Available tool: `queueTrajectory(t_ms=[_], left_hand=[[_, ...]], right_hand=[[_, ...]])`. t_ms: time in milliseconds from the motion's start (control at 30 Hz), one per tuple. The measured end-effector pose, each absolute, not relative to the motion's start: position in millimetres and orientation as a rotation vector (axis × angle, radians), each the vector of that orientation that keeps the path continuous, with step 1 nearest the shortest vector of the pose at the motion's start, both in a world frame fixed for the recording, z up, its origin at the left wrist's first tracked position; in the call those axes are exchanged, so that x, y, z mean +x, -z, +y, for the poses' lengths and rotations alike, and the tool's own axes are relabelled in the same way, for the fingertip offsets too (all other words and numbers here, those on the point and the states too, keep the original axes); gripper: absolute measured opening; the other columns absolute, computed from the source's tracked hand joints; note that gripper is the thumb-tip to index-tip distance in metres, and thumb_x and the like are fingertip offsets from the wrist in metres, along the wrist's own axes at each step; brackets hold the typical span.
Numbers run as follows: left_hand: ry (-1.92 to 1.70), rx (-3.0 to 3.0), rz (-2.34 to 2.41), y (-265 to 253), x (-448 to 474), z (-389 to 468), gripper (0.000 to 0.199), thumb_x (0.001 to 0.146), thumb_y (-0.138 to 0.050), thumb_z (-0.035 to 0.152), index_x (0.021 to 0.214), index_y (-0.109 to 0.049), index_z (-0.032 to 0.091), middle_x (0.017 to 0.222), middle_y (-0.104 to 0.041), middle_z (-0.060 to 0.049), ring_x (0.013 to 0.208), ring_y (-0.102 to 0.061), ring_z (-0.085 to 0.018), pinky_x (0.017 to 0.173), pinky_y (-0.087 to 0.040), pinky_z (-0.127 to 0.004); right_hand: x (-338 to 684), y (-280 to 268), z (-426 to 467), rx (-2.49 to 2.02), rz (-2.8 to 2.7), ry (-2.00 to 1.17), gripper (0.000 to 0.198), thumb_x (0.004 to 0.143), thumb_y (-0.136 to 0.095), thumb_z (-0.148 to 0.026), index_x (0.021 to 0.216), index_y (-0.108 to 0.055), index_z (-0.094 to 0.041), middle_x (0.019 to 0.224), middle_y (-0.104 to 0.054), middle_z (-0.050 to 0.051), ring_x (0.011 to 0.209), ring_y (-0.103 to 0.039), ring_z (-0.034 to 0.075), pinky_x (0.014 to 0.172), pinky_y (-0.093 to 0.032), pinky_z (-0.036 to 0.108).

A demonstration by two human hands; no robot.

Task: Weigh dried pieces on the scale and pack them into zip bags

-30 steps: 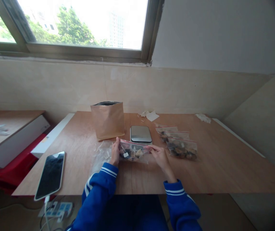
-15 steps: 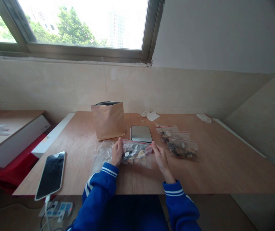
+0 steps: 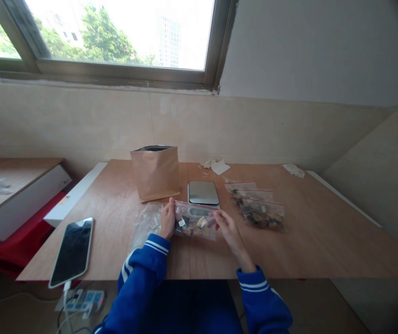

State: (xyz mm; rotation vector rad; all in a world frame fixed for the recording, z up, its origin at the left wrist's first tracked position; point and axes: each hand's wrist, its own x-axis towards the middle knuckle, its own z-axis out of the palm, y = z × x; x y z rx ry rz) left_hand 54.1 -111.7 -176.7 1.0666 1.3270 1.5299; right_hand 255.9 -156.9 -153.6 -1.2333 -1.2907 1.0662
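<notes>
A clear zip bag [image 3: 195,225] with a red seal line holds brown and tan pieces and a small dark packet with a white label. My left hand [image 3: 167,220] grips its left edge, thumb up near the seal. At the upper right corner, my right hand [image 3: 227,227] pinches the plastic by the seal line. Just behind the bag lies a flat scale [image 3: 203,192] with a metal top. Clear empty-looking plastic bags [image 3: 146,225] lie left of my left hand. Several filled zip bags [image 3: 263,215] overlap to the right of my right hand.
A brown stand-up pouch [image 3: 155,174] stands with its top open at the back left. A phone [image 3: 73,252] on a charging cable lies at the table's left front edge. White scraps [image 3: 220,166] lie by the wall, and a power strip [image 3: 86,300] sits below.
My right hand has shifted slightly left along the top of the bag, its fingers now curled in at the seal. My left hand keeps its hold.
</notes>
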Motion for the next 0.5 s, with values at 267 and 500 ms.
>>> queueTrajectory(t_ms=[267,500], left_hand=[[-1.353,1.103,1.196,183.7,51.6,-109.9,0.064,0.083,-0.038,0.072,0.062,-0.062,0.017,0.037,-0.041,0.003,0.034,-0.036,-0.01,0.037,-0.024,-0.023],[-1.427,1.048,1.275,190.0,47.5,-104.8,0.058,0.085,-0.041,0.066,0.062,-0.06,0.016,0.039,-0.041,0.004,0.035,-0.037,-0.009,0.037,-0.025,-0.021]], right_hand=[[301.4,142.4,-158.9,-1.269,-0.969,-0.858,0.047,0.073,-0.062,-0.068,0.069,-0.061,-0.021,0.069,-0.067,0.004,0.063,-0.06,0.018,0.059,-0.049,0.028],[413.0,140.6,-157.7,-1.503,-0.871,-0.769,0.051,0.059,-0.071,-0.067,0.073,-0.062,-0.019,0.065,-0.063,0.003,0.056,-0.057,0.015,0.051,-0.045,0.026]])
